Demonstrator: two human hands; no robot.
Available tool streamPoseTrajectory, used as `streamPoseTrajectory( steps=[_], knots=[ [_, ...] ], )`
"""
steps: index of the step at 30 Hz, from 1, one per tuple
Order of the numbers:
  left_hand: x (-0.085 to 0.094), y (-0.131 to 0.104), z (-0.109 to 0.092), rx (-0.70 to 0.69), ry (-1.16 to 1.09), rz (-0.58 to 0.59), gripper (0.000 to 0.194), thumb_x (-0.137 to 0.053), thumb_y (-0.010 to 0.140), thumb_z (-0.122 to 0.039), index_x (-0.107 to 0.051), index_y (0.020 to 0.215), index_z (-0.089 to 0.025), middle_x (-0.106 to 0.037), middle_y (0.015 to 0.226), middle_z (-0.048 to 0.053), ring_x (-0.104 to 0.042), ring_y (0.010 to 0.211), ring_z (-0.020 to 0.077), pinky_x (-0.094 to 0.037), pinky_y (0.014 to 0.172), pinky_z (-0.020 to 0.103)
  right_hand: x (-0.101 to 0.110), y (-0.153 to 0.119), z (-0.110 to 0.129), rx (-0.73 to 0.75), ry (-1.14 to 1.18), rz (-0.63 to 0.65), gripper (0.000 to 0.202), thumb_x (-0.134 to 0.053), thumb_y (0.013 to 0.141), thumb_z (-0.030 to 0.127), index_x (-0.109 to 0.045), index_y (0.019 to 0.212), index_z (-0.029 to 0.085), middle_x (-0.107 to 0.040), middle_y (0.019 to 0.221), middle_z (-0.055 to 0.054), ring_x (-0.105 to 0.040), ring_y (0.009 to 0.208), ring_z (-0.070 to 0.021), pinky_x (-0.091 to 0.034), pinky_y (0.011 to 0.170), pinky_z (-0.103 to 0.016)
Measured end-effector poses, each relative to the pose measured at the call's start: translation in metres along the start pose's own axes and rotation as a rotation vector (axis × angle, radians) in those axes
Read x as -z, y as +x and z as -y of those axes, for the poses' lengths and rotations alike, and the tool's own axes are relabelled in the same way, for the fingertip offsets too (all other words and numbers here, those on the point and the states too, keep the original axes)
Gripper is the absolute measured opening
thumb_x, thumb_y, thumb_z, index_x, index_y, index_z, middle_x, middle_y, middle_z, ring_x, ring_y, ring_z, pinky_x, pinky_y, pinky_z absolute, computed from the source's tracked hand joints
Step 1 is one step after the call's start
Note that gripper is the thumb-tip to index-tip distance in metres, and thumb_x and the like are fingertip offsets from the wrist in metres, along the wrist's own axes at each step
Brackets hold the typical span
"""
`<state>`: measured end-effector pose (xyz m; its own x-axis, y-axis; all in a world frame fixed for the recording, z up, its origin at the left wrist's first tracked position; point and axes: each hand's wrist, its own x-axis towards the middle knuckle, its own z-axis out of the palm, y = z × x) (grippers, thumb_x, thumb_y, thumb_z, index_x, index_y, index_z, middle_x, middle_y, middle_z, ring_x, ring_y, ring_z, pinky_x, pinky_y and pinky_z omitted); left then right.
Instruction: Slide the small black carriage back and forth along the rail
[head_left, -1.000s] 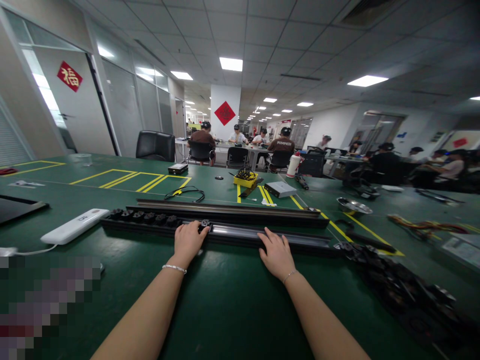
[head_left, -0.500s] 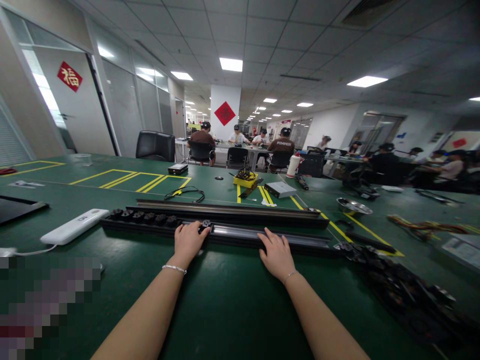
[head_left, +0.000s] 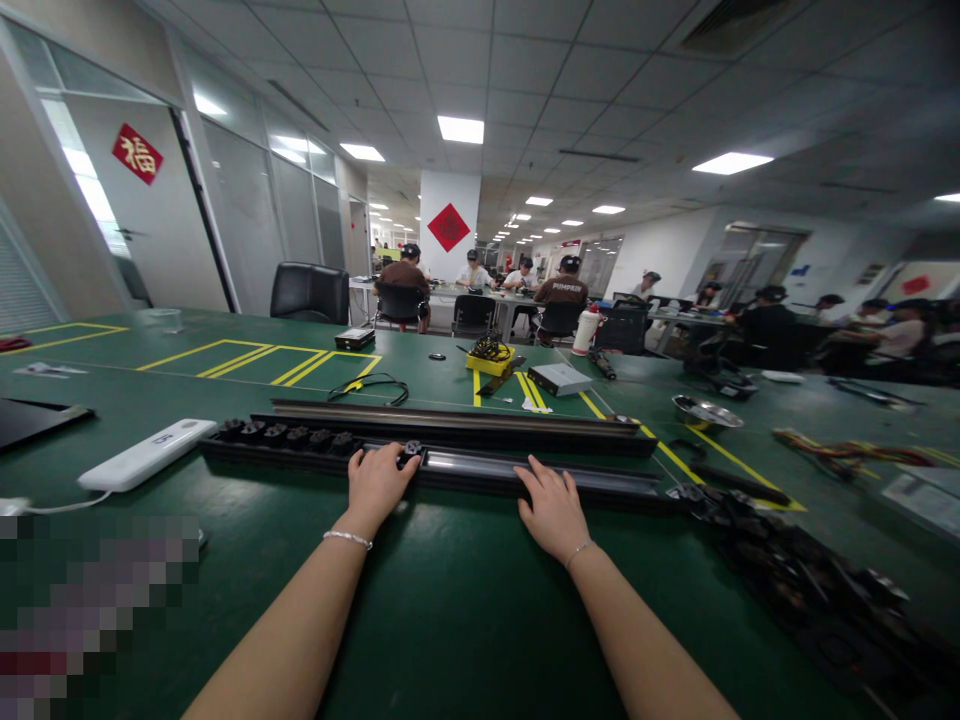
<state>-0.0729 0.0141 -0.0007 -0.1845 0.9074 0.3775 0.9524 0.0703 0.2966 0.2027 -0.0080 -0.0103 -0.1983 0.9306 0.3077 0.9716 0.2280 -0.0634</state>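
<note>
A long black rail (head_left: 480,463) with a shiny grey channel lies across the table before me. Several small black socket modules (head_left: 296,436) sit in a row at its left end. Near the rail's middle, my left hand (head_left: 375,488) has its thumb and fingers round one more black module (head_left: 410,452), which sits in the channel and is partly covered by the hand. My right hand (head_left: 555,508) rests further right on the rail's near edge, fingers apart, holding nothing. A second black rail (head_left: 457,420) lies parallel just behind the first.
On the green table (head_left: 465,620), a white power strip (head_left: 150,455) lies at the left. A heap of black parts (head_left: 817,590) is at the right, below a metal bowl (head_left: 706,412). Further back are a yellow box (head_left: 489,362) and a grey box (head_left: 559,380). People sit at far tables.
</note>
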Motion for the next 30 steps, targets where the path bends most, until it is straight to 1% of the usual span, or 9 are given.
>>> streamPoseTrajectory(
  steps=[7,14,21,27,30],
  knots=[
    [-0.0012,0.0004,0.0008,0.001,-0.006,0.012,0.039,-0.039,0.078,-0.054,-0.06,0.097,-0.026,-0.067,0.097,0.005,-0.056,0.098,0.0226,-0.023,0.099,0.043,0.0011,0.0003,0.0007,-0.004,0.002,0.01,0.048,-0.043,0.077,0.025,-0.044,0.126,0.028,-0.034,0.14,-0.003,-0.034,0.122,-0.0205,-0.012,0.104,-0.044],
    [-0.0014,-0.001,0.0013,-0.019,0.015,0.007,0.041,-0.038,0.079,-0.055,-0.06,0.099,-0.027,-0.067,0.096,0.005,-0.056,0.098,0.023,-0.023,0.098,0.044,-0.0035,0.0,-0.0004,0.007,-0.006,-0.027,0.049,-0.044,0.076,0.025,-0.044,0.125,0.028,-0.035,0.139,-0.003,-0.036,0.121,-0.0202,-0.013,0.103,-0.045],
    [-0.0012,-0.0015,0.0006,-0.022,0.04,0.016,0.043,-0.037,0.079,-0.056,-0.059,0.102,-0.028,-0.067,0.096,0.005,-0.055,0.099,0.0227,-0.022,0.099,0.044,-0.0024,0.0007,-0.0001,-0.001,-0.013,-0.003,0.049,-0.044,0.077,0.026,-0.044,0.125,0.029,-0.035,0.139,-0.003,-0.035,0.121,-0.0204,-0.013,0.104,-0.045],
    [-0.0036,-0.0042,-0.0042,-0.086,0.004,0.026,0.038,-0.036,0.081,-0.051,-0.058,0.103,-0.03,-0.066,0.102,0.003,-0.054,0.099,0.0245,-0.017,0.099,0.052,-0.0006,0.0004,0.0011,0.0,0.003,-0.007,0.048,-0.044,0.077,0.025,-0.045,0.125,0.028,-0.035,0.139,-0.003,-0.035,0.121,-0.0204,-0.013,0.104,-0.045],
    [-0.0054,-0.0046,-0.0048,-0.098,-0.013,0.026,0.038,-0.035,0.082,-0.05,-0.058,0.104,-0.029,-0.066,0.104,0.003,-0.054,0.099,0.0247,-0.015,0.1,0.054,0.0,0.0003,0.0013,-0.003,0.007,0.001,0.048,-0.044,0.077,0.025,-0.045,0.125,0.028,-0.035,0.139,-0.003,-0.035,0.121,-0.0204,-0.013,0.104,-0.045]
  ],
)
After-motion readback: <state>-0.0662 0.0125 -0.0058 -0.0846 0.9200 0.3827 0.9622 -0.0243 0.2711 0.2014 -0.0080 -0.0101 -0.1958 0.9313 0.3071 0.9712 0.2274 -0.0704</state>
